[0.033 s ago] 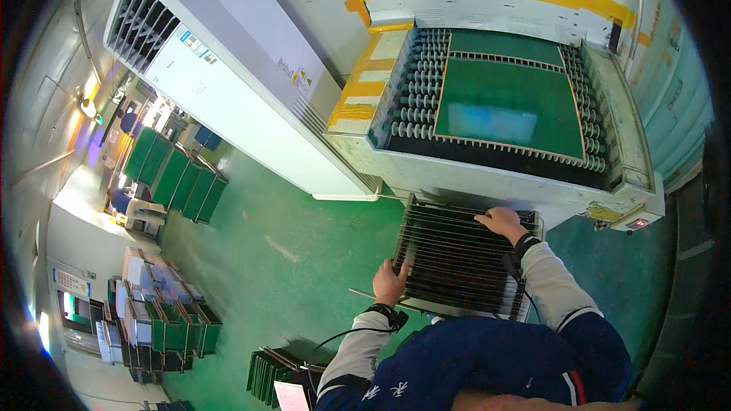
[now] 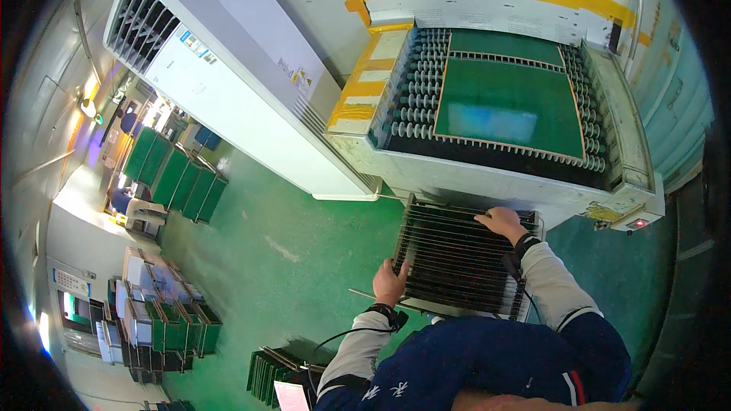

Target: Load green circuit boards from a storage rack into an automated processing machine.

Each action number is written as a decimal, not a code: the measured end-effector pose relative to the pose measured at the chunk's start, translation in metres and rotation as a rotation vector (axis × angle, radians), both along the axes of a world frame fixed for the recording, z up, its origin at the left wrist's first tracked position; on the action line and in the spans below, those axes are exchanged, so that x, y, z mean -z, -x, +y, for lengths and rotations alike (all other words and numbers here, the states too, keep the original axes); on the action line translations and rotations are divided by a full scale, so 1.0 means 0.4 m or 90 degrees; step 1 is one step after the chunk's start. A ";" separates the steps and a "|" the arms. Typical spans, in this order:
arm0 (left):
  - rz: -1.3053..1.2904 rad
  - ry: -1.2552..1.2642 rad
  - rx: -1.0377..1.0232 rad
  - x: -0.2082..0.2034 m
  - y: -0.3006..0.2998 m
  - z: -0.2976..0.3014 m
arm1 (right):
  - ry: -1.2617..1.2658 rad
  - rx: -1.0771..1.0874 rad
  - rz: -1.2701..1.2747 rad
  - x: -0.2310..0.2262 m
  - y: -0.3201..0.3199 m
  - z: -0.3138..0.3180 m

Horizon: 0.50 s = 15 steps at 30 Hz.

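Observation:
Close in front of my body stands a slotted rack (image 2: 457, 259) with several thin dark panels upright in rows, their edges facing up. My left hand (image 2: 391, 283) is closed on the rack's left side, its thumb over the edge. At the far right part of the rack, my right hand (image 2: 502, 222) has its fingers bent over the top edges; its fingertips are partly hidden. Beyond the rack is a roller conveyor machine (image 2: 480, 175). A large green panel (image 2: 506, 103) lies flat on its rollers, with another green panel (image 2: 506, 46) behind it.
A tall white air conditioner (image 2: 228, 99) stands left of the machine. Small racks of green panels (image 2: 179, 327) stand at the far left, more (image 2: 171, 175) farther back. Near my left elbow are dark-green panels (image 2: 266, 377) on the green floor (image 2: 289, 289). Cables hang from both wrists.

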<state>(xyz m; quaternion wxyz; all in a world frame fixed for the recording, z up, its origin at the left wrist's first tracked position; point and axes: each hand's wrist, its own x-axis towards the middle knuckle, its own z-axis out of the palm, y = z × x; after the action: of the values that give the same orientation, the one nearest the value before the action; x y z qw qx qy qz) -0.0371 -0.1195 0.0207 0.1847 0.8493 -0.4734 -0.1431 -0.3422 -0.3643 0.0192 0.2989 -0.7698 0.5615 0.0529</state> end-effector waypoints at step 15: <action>0.001 -0.003 -0.014 0.000 0.001 0.000 | 0.053 0.017 -0.025 0.005 -0.003 0.011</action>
<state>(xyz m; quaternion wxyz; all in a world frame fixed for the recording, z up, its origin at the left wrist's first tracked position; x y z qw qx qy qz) -0.0373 -0.1195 0.0207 0.1845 0.8548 -0.4637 -0.1427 -0.3411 -0.3598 0.0173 0.2778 -0.7751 0.5674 0.0103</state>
